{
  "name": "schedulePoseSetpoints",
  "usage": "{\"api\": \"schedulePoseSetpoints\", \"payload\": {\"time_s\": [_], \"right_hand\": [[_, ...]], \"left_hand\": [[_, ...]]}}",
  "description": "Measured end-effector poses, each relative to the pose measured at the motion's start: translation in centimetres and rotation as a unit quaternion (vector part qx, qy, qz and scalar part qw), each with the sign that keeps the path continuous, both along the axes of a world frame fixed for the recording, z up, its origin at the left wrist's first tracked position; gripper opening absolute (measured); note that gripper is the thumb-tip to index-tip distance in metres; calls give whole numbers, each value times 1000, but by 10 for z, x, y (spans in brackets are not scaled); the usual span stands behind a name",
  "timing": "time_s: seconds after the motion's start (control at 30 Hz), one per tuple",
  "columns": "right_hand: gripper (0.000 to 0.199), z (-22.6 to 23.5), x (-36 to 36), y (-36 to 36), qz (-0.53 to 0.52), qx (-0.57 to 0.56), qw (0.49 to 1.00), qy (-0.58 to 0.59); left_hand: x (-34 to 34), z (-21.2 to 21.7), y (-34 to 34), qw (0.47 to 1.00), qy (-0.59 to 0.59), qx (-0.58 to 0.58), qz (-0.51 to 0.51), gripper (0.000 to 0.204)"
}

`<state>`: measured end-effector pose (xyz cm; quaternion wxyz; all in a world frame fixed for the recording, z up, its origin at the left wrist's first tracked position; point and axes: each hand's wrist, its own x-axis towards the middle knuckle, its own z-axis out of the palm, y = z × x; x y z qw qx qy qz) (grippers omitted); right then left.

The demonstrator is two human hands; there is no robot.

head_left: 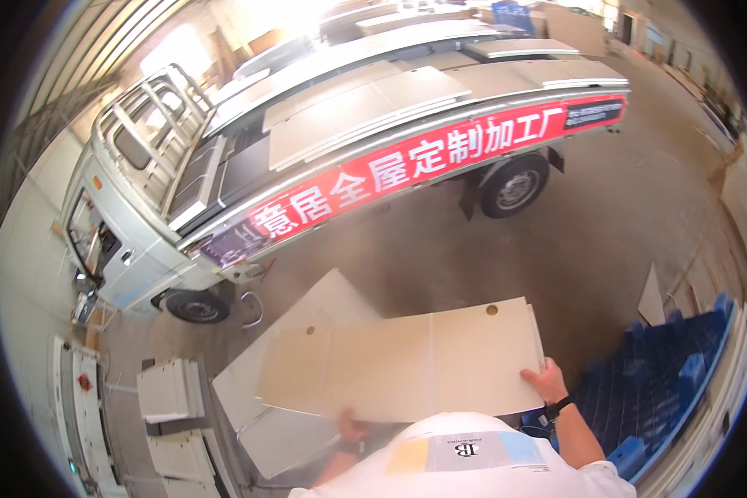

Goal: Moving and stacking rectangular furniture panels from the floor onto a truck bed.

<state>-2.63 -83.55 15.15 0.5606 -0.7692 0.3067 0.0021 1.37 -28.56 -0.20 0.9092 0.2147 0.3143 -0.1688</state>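
In front of my body is a large beige board (pixel 407 361), a flat cabinet panel with two round holes near its far edge. My right hand (pixel 548 384), with a dark band on the wrist, is closed on its right end, thumb on top. At that end a second edge shows, so more than one board may be stacked. My left hand (pixel 353 427) is closed at the near edge, left of the middle; it is slightly blurred and its fingers are partly hidden. Beneath the panel, a larger pale board (pixel 328 290) lies at an angle.
A light-coloured flatbed truck (pixel 133 236) with a red side banner (pixel 423 158) stands ahead, loaded with flat boards (pixel 365 108). A blue plastic pallet (pixel 639 373) is at my right. Stacked boards (pixel 174 390) sit at lower left, and leaning boards (pixel 651 297) at far right.
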Motion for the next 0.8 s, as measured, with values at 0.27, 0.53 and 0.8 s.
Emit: {"api": "schedulePoseSetpoints", "payload": {"time_s": [0.27, 0.53, 0.8], "right_hand": [[61, 20, 174, -91, 130, 95, 981, -110], [53, 93, 369, -137, 191, 146, 951, -192], [49, 168, 525, -186, 192, 138, 937, -257]], "left_hand": [[65, 97, -105, 991, -97, 64, 67, 57], [240, 155, -177, 962, -214, 39, 166, 59], [400, 251, -233, 962, -234, 39, 135, 61]]}}
